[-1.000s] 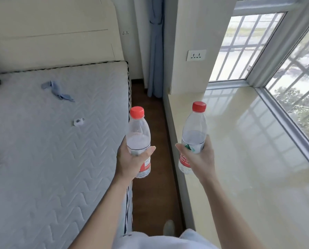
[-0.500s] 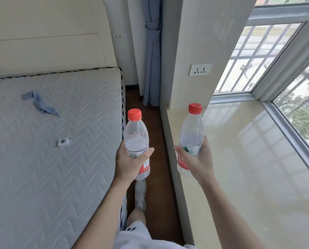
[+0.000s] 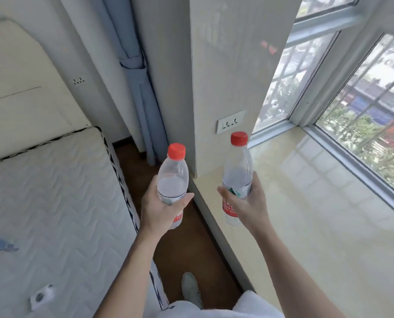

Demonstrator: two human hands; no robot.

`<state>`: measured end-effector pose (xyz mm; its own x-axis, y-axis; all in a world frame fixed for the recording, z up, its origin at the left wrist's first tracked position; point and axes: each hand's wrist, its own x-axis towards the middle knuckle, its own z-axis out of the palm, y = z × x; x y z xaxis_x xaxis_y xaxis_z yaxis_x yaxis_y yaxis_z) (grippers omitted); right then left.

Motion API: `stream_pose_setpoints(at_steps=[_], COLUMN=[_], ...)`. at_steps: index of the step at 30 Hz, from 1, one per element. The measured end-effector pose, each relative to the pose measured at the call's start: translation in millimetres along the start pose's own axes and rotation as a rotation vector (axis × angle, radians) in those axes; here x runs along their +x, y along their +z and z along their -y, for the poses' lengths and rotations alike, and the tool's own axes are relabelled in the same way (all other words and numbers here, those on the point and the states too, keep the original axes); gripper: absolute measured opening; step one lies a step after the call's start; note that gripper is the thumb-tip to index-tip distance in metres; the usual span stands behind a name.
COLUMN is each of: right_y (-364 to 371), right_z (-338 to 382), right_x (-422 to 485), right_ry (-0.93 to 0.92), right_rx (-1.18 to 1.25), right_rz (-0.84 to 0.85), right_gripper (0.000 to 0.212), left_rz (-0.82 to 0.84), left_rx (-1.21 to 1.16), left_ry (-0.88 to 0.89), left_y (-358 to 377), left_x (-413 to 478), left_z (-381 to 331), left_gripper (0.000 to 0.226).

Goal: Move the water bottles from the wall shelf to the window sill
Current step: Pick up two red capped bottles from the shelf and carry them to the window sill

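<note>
Gripped in left hand (image 3: 161,210), fingers curled round the label: left water bottle (image 3: 173,177), red-capped, upright, over the brown floor (image 3: 184,244) between mattress (image 3: 54,191) and window sill (image 3: 306,214); clasped likewise in right hand (image 3: 248,203): right water bottle (image 3: 237,171), upright, above the sill's near edge; wall socket (image 3: 230,122) beyond.

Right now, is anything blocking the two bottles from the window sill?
Nothing visible does. The right hand holds the right bottle over the near edge of the window sill; the left hand holds the left bottle above the floor beside it.
</note>
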<state>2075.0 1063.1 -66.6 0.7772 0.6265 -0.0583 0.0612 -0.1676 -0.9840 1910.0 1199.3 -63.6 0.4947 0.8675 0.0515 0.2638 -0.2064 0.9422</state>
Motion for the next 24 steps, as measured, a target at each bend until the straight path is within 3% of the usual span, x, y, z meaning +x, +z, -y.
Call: stream_pose_setpoints(at_steps=[7,11,24], right_y=[-47.3,-92.6,-182.5], right_z=[-4.0,-11.6,-59.4], right_x=[24.2,25.4,12.9], right_ry=[0.060,0.125,0.254], right_rx=[-0.023,0.006,0.053], right_rz=[-0.210,-0.323,-0.623], right_gripper=[0.041,0.043,0.047], left_rz=[0.263,0.383,0.779], left_rx=[-0.087,-0.109,-0.086], left_ry=[-0.008,-0.020,-0.008], left_y=[74.5,129.1,254.3], left_x=[53.6,60.6,64.5], left_z=[-16.3,-39.4,-61.8], left_gripper=[0.084,0.055,0.059])
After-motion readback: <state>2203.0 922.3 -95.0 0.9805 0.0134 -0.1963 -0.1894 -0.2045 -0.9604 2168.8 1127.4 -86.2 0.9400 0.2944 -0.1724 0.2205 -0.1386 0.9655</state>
